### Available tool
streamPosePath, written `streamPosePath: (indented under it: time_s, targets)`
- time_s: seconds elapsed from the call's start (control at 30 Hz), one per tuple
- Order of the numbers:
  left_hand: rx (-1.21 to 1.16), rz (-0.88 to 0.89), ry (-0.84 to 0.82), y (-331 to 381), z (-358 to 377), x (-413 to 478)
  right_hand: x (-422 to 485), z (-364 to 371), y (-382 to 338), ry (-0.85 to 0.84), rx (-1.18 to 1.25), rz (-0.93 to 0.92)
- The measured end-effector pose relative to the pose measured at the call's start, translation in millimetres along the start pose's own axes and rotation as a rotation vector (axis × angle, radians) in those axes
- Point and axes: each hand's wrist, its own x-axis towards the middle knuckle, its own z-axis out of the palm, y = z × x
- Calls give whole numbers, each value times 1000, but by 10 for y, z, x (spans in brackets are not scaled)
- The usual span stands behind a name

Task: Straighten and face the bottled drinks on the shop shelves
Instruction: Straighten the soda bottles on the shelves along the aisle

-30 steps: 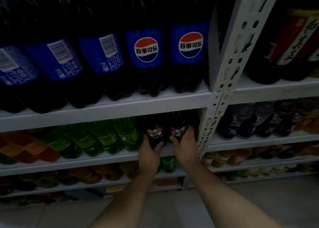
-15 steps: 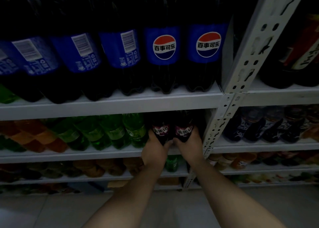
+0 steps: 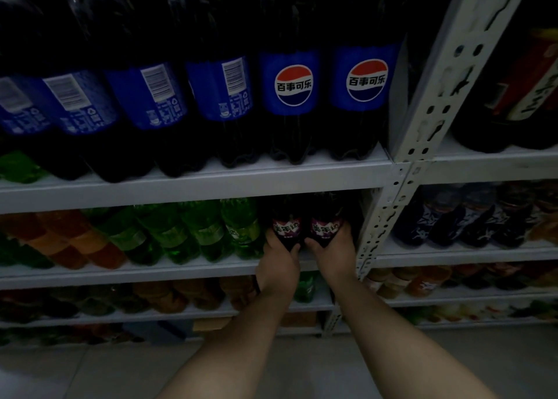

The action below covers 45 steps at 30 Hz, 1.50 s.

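The left purple-labelled bottle (image 3: 287, 229) is gripped by my left hand (image 3: 279, 266), the right purple-labelled bottle (image 3: 326, 227) by my right hand (image 3: 332, 255), side by side on the white shelf (image 3: 181, 273) beside its perforated upright (image 3: 373, 232). Green bottles (image 3: 205, 232) stand to their left and cola bottles (image 3: 293, 88) above, with a dim, pale floor (image 3: 90, 368) below.

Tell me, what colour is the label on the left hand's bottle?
Dark purple label with white lettering; head view.

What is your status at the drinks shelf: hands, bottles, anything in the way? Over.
Left hand grips left purple-label bottle, right hand grips right purple-label bottle. Both labels face out. Green bottles close on left, shelf upright close on right.
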Motion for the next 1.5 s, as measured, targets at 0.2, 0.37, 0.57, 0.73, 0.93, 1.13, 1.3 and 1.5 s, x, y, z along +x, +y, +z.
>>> streamPosePath:
  time_s: [0.2,0.37,0.57,0.73,0.93,1.13,1.3,1.5]
  targets:
    - [-61,130,-62,-457,-245,-177,-385,-133,69,8,-29,-23]
    - [-156,29,-15,-1073,-576,-348,-1156,128,184,-108,-191,-76]
    - [-207,91,110,-1233,-1054,-237,-1060,651,-510,-201,-110,-183]
    - [-260,166,196,-1205,-1395,-42,-923,1049,-871,-16,-77,-165]
    - [-342,143,246,-1246,-1598,90,-806,1449,-994,139,-150,76]
    - [-373,78,223,-1473,-1514,-53,-688,1444,-889,134,-144,52]
    - [-384,9,217,-1560,-1536,-14,-652,1271,-736,14,-156,-89]
    - [-332,91,313,-1231,-1348,127,-1111,1302,-774,153,-76,-130]
